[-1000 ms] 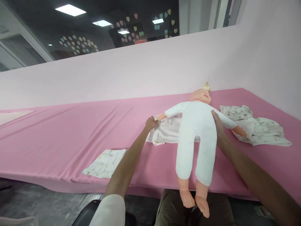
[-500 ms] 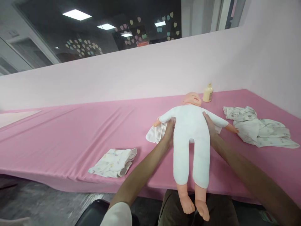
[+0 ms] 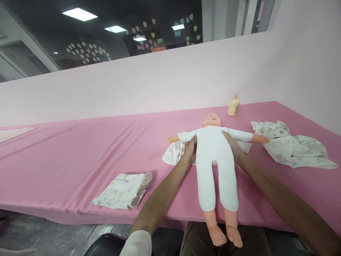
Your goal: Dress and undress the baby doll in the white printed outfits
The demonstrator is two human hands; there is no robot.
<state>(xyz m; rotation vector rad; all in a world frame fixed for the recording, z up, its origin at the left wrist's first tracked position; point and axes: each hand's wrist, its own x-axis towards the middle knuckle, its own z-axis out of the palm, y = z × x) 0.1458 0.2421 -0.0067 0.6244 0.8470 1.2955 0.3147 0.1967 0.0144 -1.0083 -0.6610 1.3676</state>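
A baby doll (image 3: 215, 149) with a white cloth body lies face up, its feet reaching past the near table edge above my lap. My left hand (image 3: 190, 149) grips its torso at the left side, below the armpit. On the other side my right hand (image 3: 232, 143) holds the torso the same way, thumb on the front. Both hands' fingers are mostly hidden behind the doll. Under the doll, a white cloth (image 3: 173, 153) shows on both sides of it. The doll's hand on the right reaches the crumpled patterned baby clothes (image 3: 295, 149).
A pink-covered table (image 3: 80, 153) runs along a pale wall (image 3: 149, 89). A folded patterned cloth (image 3: 124, 190) lies near the front edge at left. The pump bottle (image 3: 233, 106) stands behind the doll. A dark chair (image 3: 105, 245) is below the table edge.
The doll has come down lower onto the table between my hands, its head and feet lower in view. Its arms now spread out more level. My grip stays the same.
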